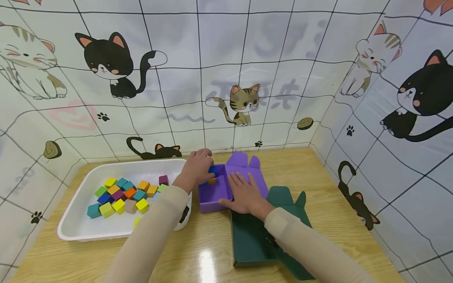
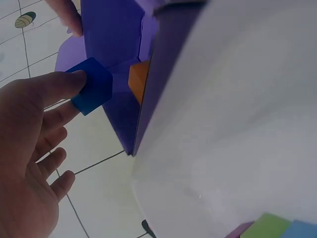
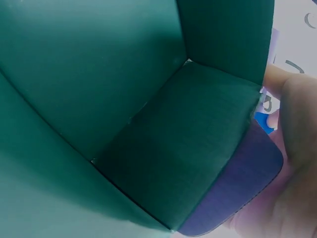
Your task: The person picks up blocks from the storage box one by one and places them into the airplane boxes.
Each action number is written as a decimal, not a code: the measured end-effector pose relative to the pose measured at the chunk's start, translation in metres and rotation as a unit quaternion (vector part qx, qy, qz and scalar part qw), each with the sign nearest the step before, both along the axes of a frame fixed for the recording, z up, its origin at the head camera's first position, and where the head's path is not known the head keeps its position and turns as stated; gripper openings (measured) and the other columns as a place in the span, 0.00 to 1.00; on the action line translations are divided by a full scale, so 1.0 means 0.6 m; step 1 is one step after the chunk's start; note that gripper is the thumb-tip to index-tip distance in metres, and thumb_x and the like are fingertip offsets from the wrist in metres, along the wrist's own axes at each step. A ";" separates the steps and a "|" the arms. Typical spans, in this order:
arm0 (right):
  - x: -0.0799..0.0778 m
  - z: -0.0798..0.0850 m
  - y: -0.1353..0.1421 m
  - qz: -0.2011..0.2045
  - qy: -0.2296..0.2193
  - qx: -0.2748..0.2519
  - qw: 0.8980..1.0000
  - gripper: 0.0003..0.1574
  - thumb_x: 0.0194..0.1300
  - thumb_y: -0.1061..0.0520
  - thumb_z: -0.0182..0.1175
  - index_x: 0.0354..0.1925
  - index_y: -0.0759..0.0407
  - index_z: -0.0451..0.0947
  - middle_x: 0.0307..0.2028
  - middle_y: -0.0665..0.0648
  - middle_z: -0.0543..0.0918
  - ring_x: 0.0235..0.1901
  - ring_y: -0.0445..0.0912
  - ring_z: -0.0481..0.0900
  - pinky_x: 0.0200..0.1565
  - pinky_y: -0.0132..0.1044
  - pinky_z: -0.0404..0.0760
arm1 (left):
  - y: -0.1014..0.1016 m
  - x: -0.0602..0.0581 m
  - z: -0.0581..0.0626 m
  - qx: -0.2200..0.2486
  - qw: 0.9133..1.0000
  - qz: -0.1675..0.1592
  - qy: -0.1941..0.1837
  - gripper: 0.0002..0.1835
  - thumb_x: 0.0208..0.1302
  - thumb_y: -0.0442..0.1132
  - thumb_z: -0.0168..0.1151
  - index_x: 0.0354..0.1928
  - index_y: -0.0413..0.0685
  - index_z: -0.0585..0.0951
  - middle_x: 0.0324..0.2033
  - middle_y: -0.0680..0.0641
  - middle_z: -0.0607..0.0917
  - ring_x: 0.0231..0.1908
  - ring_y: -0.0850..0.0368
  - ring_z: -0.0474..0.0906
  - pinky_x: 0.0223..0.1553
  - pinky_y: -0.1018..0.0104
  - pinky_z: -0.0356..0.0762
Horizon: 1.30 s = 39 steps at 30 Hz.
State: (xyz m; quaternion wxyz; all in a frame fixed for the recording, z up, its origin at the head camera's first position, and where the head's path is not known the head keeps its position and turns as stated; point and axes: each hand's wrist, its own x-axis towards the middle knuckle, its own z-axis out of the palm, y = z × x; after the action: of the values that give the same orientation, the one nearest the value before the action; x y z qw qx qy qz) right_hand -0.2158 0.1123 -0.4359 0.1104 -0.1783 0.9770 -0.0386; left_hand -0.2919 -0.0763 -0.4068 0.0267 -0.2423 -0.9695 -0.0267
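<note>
My left hand pinches a blue cube between thumb and fingers at the back left of an open purple box. In the left wrist view, the other fingers of that hand are spread loosely below the cube. An orange cube sits inside the box near its back left. My right hand rests with fingers extended on the folded-back purple lid and the box's right edge. Beneath that wrist lies an open dark green box, whose inside fills much of the right wrist view.
Left of the purple box stands a white tray with many coloured cubes in it. The wooden table meets cat-patterned walls at the back and sides. A green flap spreads to the right.
</note>
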 end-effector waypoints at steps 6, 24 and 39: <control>0.000 0.000 -0.003 0.002 0.000 0.009 1.000 0.59 0.64 0.22 0.43 0.77 0.57 0.44 0.77 0.57 0.49 0.78 0.51 0.44 0.76 0.58 0.37 | 0.020 -0.008 -0.017 -0.001 1.000 -0.010 -0.007 0.14 0.58 0.51 0.67 0.42 0.52 0.86 0.62 0.48 0.72 0.67 0.49 0.63 0.69 0.47 0.61; 0.003 0.008 -0.003 0.010 -0.003 0.013 1.000 0.58 0.65 0.23 0.43 0.76 0.59 0.47 0.77 0.58 0.51 0.78 0.51 0.45 0.76 0.56 0.40 | 0.064 -0.026 -0.035 -0.146 0.989 -0.029 0.016 0.17 0.63 0.50 0.62 0.50 0.52 0.85 0.68 0.51 0.67 0.75 0.51 0.50 0.73 0.51 0.58; -0.003 0.007 -0.004 0.009 -0.009 0.012 1.000 0.58 0.65 0.23 0.44 0.76 0.58 0.47 0.77 0.57 0.51 0.78 0.51 0.45 0.76 0.56 0.39 | 0.081 -0.021 -0.054 -0.203 0.979 -0.014 0.032 0.18 0.64 0.46 0.61 0.55 0.52 0.82 0.69 0.49 0.67 0.76 0.51 0.49 0.72 0.48 0.58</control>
State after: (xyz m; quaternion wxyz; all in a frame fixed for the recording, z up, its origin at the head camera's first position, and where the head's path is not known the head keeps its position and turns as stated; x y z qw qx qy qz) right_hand -0.2178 0.1101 -0.4315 0.1213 -0.1850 0.9748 -0.0273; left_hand -0.3045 -0.0276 -0.4389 0.0078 -0.2566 -0.9499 0.1780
